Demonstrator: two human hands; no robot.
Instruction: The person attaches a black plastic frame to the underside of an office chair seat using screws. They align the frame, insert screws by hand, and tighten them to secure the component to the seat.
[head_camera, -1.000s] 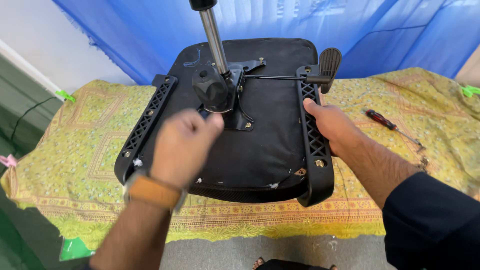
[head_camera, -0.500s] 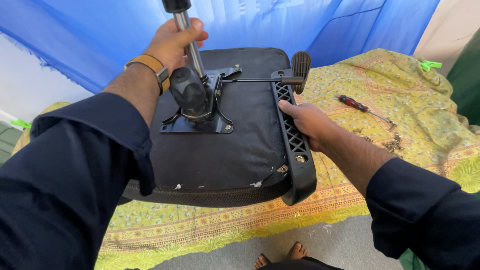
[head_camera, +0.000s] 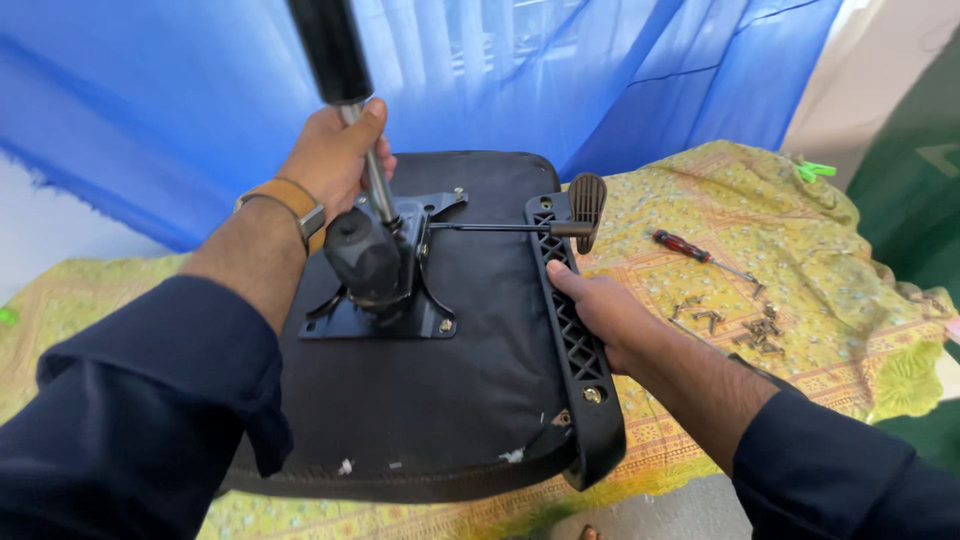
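An upturned chair seat (head_camera: 440, 400), black fabric underneath, lies on a yellow patterned cloth (head_camera: 800, 300). The left hand (head_camera: 335, 160) is closed around the smooth chrome gas-lift rod (head_camera: 378, 195) at 12 o'clock, just above a rounded black knob (head_camera: 362, 262) and the flat metal mounting plate (head_camera: 425, 318). The right hand (head_camera: 600, 315) grips the black plastic lattice bracket (head_camera: 570, 340) along the seat's 3 o'clock edge, fingers wrapped under it. A ribbed paddle lever (head_camera: 587, 208) stands at 1 o'clock. Further right lie a red-handled screwdriver (head_camera: 690, 248) and loose screws (head_camera: 755, 332)
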